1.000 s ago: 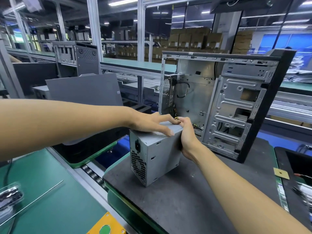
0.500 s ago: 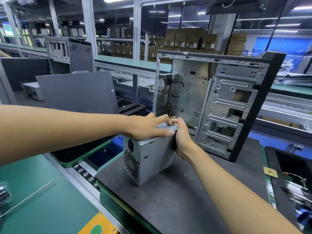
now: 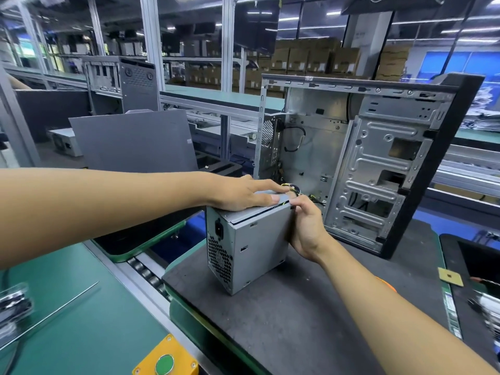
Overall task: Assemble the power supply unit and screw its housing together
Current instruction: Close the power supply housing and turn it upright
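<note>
A grey metal power supply unit (image 3: 254, 247) stands on the dark mat (image 3: 311, 315), its fan grille and power socket facing me at the left. My left hand (image 3: 243, 194) lies flat on its top lid with straight fingers. My right hand (image 3: 307, 228) grips the unit's far right edge, thumb at the lid's corner. A dark gap shows between the lid and the body. Yellow and black wires (image 3: 293, 189) stick out behind the fingers. No screws or screwdriver can be seen.
An open computer case (image 3: 378, 163) stands upright just behind the unit on the mat. A grey side panel (image 3: 132, 142) leans at the left. A roller conveyor (image 3: 148, 274) runs between the green bench (image 3: 67, 320) and the mat. A yellow box with a green button (image 3: 165, 361) sits at the front.
The unit has tilted slightly and shifted a little with both hands on it; the lid's right edge now shows a gap. My right thumb has moved to the lid's corner.
</note>
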Tool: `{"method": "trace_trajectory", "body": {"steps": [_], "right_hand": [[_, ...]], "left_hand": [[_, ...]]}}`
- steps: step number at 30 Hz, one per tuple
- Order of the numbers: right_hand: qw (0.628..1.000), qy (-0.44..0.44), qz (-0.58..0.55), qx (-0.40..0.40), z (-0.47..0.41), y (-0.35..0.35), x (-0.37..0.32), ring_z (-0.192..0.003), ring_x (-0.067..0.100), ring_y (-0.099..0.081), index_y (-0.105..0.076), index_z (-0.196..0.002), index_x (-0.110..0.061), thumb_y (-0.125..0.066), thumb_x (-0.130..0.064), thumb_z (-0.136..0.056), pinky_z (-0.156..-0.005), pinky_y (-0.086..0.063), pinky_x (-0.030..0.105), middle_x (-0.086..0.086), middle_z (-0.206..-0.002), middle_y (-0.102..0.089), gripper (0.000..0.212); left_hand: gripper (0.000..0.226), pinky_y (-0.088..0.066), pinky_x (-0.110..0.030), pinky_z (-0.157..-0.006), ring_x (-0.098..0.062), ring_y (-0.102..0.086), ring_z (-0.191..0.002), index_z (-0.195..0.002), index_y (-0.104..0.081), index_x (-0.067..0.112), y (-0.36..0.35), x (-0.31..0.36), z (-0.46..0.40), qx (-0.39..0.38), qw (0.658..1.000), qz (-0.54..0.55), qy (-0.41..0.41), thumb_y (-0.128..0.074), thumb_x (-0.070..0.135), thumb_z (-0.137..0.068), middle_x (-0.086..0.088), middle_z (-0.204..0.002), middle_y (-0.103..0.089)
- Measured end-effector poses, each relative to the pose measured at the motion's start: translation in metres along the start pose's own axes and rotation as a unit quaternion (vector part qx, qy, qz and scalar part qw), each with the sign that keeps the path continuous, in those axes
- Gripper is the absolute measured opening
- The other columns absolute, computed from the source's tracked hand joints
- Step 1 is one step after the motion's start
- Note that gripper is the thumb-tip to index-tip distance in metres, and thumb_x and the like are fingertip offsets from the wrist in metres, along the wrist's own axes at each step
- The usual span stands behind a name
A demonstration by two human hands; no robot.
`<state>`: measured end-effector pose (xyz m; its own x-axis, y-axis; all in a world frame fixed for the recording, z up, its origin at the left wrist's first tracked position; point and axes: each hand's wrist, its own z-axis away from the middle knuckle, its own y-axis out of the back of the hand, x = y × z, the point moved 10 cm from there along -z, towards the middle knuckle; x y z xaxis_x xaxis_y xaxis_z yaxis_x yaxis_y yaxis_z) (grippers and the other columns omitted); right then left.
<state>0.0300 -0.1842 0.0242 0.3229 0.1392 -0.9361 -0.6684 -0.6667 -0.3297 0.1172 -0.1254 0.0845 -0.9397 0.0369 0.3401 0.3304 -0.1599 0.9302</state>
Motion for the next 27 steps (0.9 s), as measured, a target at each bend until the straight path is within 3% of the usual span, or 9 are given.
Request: {"method": "trace_trajectory", "body": {"steps": [2, 5, 9, 12, 16, 19, 22, 27], "right_hand": [[1.000, -0.002, 0.001, 0.007, 0.000, -0.001, 0.000, -0.107, 0.027, -0.049, -0.061, -0.122, -0.002, -0.047, -0.030, -0.069, -0.092, -0.036, 0.041, 0.018, -0.114, -0.058, 0.061], [1.000, -0.012, 0.022, 0.014, -0.001, -0.002, 0.004, -0.107, 0.029, -0.051, -0.060, -0.126, 0.004, -0.046, -0.035, -0.072, -0.094, -0.035, 0.043, 0.021, -0.113, -0.058, 0.067], [0.998, -0.012, 0.036, 0.049, -0.004, 0.003, 0.008, -0.102, 0.025, -0.055, -0.069, -0.108, -0.015, -0.046, -0.047, -0.074, -0.091, -0.038, 0.042, 0.014, -0.106, -0.065, 0.052], [0.993, -0.041, 0.083, 0.075, -0.005, 0.007, 0.013, -0.095, 0.024, -0.056, -0.072, -0.104, -0.013, -0.041, -0.058, -0.081, -0.086, -0.040, 0.040, 0.011, -0.099, -0.068, 0.059], [0.988, -0.023, 0.077, 0.130, -0.004, 0.011, 0.007, -0.093, 0.022, -0.054, -0.066, -0.099, -0.016, -0.040, -0.057, -0.076, -0.083, -0.040, 0.035, 0.010, -0.097, -0.064, 0.053], [0.989, -0.027, 0.073, 0.122, -0.002, 0.010, 0.007, -0.087, 0.019, -0.057, -0.070, -0.090, -0.019, -0.041, -0.058, -0.073, -0.076, -0.042, 0.034, 0.007, -0.090, -0.067, 0.051], [0.995, -0.021, 0.070, 0.074, -0.001, 0.005, 0.006, -0.068, 0.008, -0.064, -0.075, -0.073, -0.031, -0.039, -0.060, -0.074, -0.071, -0.043, 0.033, -0.001, -0.075, -0.071, 0.046], [0.998, -0.021, 0.038, 0.049, -0.003, 0.006, 0.007, -0.079, 0.014, -0.062, -0.076, -0.082, -0.033, -0.040, -0.052, -0.077, -0.074, -0.044, 0.034, 0.000, -0.083, -0.072, 0.041]], "left_hand": [[0.051, -0.024, -0.047, -0.119, -0.015, -0.035, -0.128, -0.152, -0.025, 0.059, 0.001, 0.004, 0.000, 0.002, 1.000, -0.016, -0.017, -0.029, 0.068, -0.103, 0.017, -0.123, -0.049], [0.049, -0.033, -0.042, -0.103, -0.014, -0.043, -0.112, -0.150, -0.025, 0.059, 0.002, 0.007, 0.001, 0.007, 0.999, -0.045, -0.026, -0.025, 0.069, -0.102, 0.009, -0.113, -0.049], [0.042, -0.030, -0.036, -0.082, 0.005, -0.044, -0.093, -0.142, -0.027, 0.062, 0.004, 0.011, 0.003, 0.018, 0.997, -0.076, -0.027, -0.022, 0.072, -0.101, 0.024, -0.101, -0.044], [0.040, -0.030, -0.031, -0.068, -0.005, -0.049, -0.095, -0.136, -0.022, 0.069, 0.005, 0.011, 0.002, 0.036, 0.992, -0.122, -0.025, -0.014, 0.078, -0.098, 0.013, -0.100, -0.052], [0.046, -0.039, -0.042, -0.077, -0.024, -0.059, -0.092, -0.131, -0.018, 0.074, 0.002, 0.008, -0.001, 0.040, 0.992, -0.120, -0.022, -0.005, 0.087, -0.089, -0.001, -0.104, -0.050], [0.043, -0.042, -0.045, -0.085, -0.025, -0.061, -0.091, -0.127, -0.023, 0.077, 0.002, 0.003, -0.004, 0.044, 0.994, -0.095, -0.009, -0.010, 0.088, -0.088, 0.000, -0.104, -0.049], [0.030, -0.037, -0.042, -0.077, -0.021, -0.061, -0.088, -0.120, -0.021, 0.083, 0.003, -0.002, -0.005, 0.046, 0.995, -0.085, 0.014, -0.013, 0.086, -0.091, 0.001, -0.105, -0.048], [0.037, -0.031, -0.034, -0.065, -0.021, -0.061, -0.085, -0.127, -0.019, 0.075, 0.004, -0.001, -0.006, 0.044, 0.993, -0.111, 0.021, -0.011, 0.084, -0.092, 0.002, -0.104, -0.047]]}}
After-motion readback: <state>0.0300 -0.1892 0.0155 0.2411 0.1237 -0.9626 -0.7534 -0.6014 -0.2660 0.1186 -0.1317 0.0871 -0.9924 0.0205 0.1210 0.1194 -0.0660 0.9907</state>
